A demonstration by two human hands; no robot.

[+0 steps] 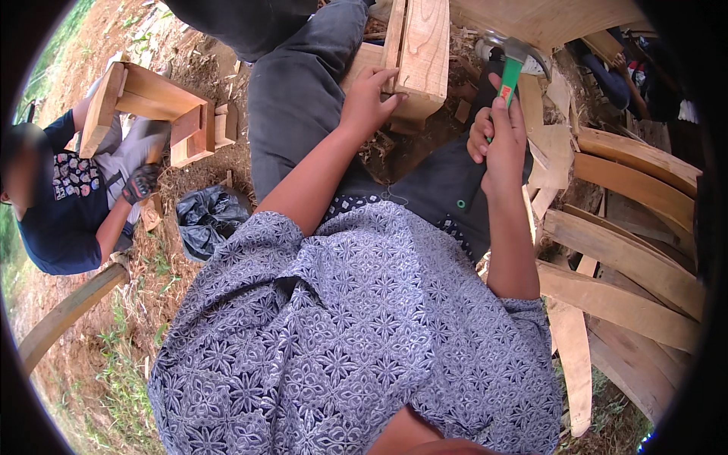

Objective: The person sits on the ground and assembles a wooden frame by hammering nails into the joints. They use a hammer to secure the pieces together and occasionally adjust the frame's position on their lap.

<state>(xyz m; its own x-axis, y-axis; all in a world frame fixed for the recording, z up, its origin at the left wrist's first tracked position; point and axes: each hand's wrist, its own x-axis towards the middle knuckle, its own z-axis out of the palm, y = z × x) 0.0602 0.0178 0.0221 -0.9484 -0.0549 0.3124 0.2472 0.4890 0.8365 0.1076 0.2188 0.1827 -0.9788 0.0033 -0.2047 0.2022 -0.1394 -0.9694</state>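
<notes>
My right hand (497,140) is wrapped round the green handle of a claw hammer (509,82), its metal head raised at the upper right. Just left of it, a pale wooden frame (425,49) of joined boards stands between my legs. My left hand (368,102) rests against the frame's near end, with thumb and forefinger curled at its corner. A thin dark mark, perhaps a nail, shows beside those fingertips; it is too small to be sure.
Curved wooden slats (622,235) are stacked at the right. A broad board (538,19) crosses the top. At the left, a gloved co-worker handles another wooden frame (155,95). A black plastic bag (212,216) and wood scraps lie on the dirt.
</notes>
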